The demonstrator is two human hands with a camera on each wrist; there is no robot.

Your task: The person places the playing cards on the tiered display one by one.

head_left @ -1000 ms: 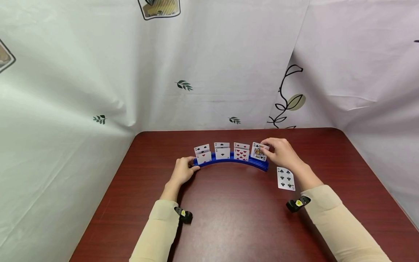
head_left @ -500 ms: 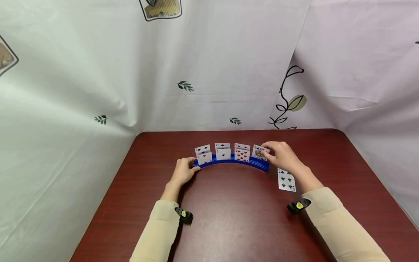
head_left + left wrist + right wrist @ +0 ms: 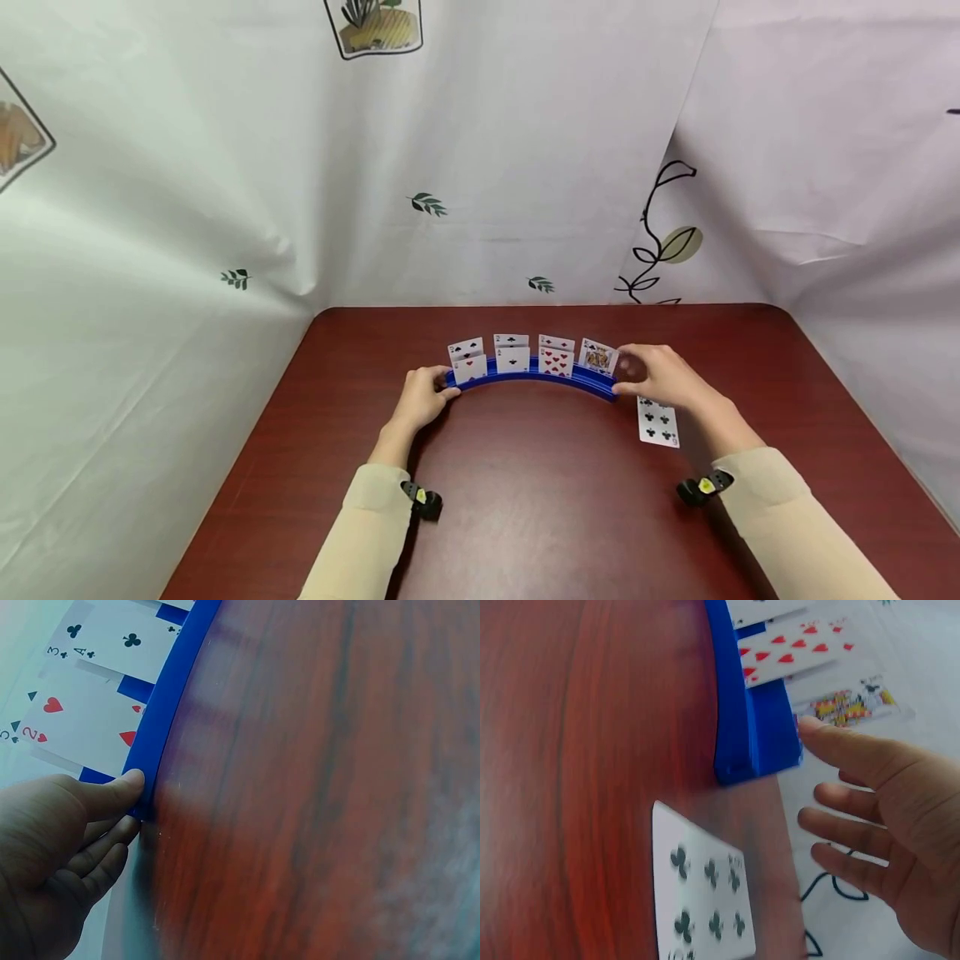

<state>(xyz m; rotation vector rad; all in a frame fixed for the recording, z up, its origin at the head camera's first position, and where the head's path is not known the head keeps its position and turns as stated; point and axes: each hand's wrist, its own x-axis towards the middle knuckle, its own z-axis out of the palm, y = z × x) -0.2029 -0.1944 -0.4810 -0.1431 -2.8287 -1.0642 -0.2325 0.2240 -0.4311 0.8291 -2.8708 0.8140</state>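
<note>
A curved blue card holder (image 3: 592,383) stands on the table, with playing cards upright in its two rows. Its front row shows a two of hearts (image 3: 470,368), an ace of clubs (image 3: 513,360) and a hearts card (image 3: 556,362). Behind each of these rises another card. A king (image 3: 598,358) stands in the back row at the right end. My left hand (image 3: 418,398) pinches the holder's left end between thumb and fingers. Beside the right end is my right hand (image 3: 663,379), thumb at the holder near the king, its other fingers loosely extended and holding nothing.
A six of clubs (image 3: 658,427) lies face up on the table just right of the holder, partly under the right hand in the head view. The dark red-brown table (image 3: 525,500) meets a white printed cloth (image 3: 480,167) behind and at the sides.
My right hand has let go of the king, which now stands lower in the back row, and has shifted slightly right. The left hand keeps its hold on the holder.
</note>
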